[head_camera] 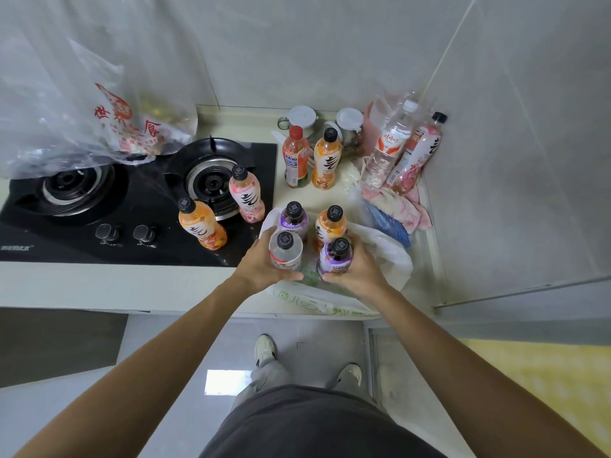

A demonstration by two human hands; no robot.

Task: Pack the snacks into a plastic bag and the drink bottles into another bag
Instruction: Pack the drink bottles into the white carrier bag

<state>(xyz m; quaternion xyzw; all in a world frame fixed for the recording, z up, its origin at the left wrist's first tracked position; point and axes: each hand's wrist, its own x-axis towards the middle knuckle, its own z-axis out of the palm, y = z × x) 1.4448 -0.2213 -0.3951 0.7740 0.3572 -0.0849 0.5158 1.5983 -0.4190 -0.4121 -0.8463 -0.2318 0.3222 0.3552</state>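
1. The fingers of my left hand [261, 259] curl around a clear bottle with a white label [286, 251], and the fingers of my right hand [352, 269] wrap a purple bottle [335, 257]. Both bottles stand upright, close together but apart.
2. Both rest on a white plastic bag [386, 249] lying flat on the table [185, 282] near its front edge. Just behind them on the bag stand another purple bottle [294, 219] and an orange bottle [332, 223].
3. Other drinks wait elsewhere: an orange one [201, 226] and a pink one [246, 193] on the black stove [99, 206], and a red-capped one [296, 157] beside an orange one [325, 160] farther back.
4. At the far right corner a clear water bottle [386, 150] and a pink bottle [418, 150] lean on the wall.
5. A clear bag with red print [115, 123], which I cannot see into, slumps at the left rear.
6. I judge I am grouping bottles on the bag. To do it well, I should keep them upright and tight, then draw the bag's sides up evenly so none tips.
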